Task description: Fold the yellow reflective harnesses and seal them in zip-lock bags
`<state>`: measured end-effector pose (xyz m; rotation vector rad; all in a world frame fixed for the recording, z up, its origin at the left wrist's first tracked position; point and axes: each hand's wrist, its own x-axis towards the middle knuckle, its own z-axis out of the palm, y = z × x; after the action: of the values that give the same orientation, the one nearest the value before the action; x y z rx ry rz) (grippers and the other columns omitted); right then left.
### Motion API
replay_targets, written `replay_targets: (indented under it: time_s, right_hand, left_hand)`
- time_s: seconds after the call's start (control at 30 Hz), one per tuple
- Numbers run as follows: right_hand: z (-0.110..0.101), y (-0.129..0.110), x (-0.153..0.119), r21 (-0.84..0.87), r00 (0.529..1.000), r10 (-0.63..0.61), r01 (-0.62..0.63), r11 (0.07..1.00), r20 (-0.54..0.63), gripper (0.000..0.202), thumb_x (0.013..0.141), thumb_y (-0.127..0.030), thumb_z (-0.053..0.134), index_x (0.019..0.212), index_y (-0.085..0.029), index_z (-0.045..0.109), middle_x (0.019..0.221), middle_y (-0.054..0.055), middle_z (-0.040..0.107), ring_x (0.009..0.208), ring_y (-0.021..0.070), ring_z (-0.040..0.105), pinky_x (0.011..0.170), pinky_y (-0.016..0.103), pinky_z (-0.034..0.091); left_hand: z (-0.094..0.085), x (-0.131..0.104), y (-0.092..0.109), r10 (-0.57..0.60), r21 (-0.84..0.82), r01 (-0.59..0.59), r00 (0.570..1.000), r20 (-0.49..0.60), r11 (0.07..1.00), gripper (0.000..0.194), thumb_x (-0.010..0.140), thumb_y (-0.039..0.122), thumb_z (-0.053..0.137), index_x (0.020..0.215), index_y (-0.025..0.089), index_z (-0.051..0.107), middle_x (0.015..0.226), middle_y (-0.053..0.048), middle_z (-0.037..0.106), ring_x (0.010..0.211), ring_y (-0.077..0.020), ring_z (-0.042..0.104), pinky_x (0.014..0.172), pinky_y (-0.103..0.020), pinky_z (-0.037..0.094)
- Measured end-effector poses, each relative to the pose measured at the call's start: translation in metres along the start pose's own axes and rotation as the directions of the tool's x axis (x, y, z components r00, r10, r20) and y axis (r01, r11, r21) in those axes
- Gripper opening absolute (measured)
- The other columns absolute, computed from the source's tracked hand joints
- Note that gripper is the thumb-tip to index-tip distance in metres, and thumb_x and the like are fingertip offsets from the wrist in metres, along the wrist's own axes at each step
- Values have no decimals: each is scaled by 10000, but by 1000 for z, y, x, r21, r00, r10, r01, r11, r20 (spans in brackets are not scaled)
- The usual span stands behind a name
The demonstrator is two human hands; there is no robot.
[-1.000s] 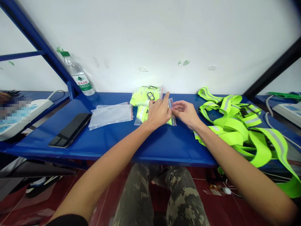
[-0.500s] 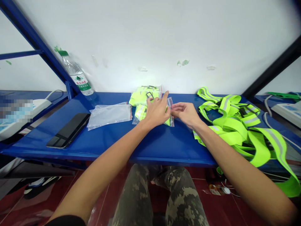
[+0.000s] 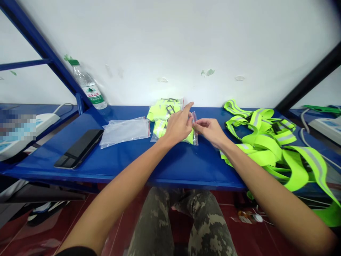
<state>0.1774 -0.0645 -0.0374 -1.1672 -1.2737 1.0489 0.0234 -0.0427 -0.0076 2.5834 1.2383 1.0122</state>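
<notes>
A clear zip-lock bag (image 3: pixel 196 139) holding a folded neon-yellow reflective strap (image 3: pixel 160 128) lies on the blue table. Over its middle, my left hand (image 3: pixel 179 124) presses down, index finger stretched out, with the thumb and other fingers closed at the zip edge. My right hand (image 3: pixel 210 131) pinches the same zip edge from the right. Just behind, a second filled bag (image 3: pixel 159 110) shows a black buckle. Part of the front bag is hidden under my left hand.
Flat empty zip-lock bags (image 3: pixel 125 132) lie left of my hands, beside a black phone (image 3: pixel 79 148). A water bottle (image 3: pixel 92 90) leans at the back left. Loose neon-yellow straps (image 3: pixel 266 142) heap on the right and hang over the table's front edge.
My left hand's fingers have drawn together at the bag's zip edge, close to my right fingertips. My right hand still pinches that edge. The view has shifted very slightly.
</notes>
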Motion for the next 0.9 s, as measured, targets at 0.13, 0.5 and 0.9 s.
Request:
replay_targets:
  time_s: [0.13,0.5,0.9]
  right_hand:
    - [-2,2,2,-82,999,-51,51,995,5,366,603,-478,830,657,-161,654,563,3,610,518,109,497,522,265,400]
    - [0,1,1,-66,993,-120,118,991,-20,427,613,-542,819,724,-156,674,650,27,652,565,119,533,553,265,433]
    - [2,-2,-2,-183,992,-129,127,975,5,462,645,-600,778,705,-166,630,596,10,601,532,112,481,506,257,371]
  left_hand:
    - [1,0,3,-11,-3,11,1000,-11,1000,568,909,149,476,1470,171,395,1061,-59,730,973,-215,654,859,-360,478]
    - [0,0,4,-30,-33,29,999,-33,999,477,964,179,447,1441,183,428,1033,-58,754,974,-201,674,839,-346,489]
    - [-2,0,2,-87,-58,79,985,-146,995,446,960,165,475,1404,195,452,997,-32,763,955,-198,678,850,-342,482]
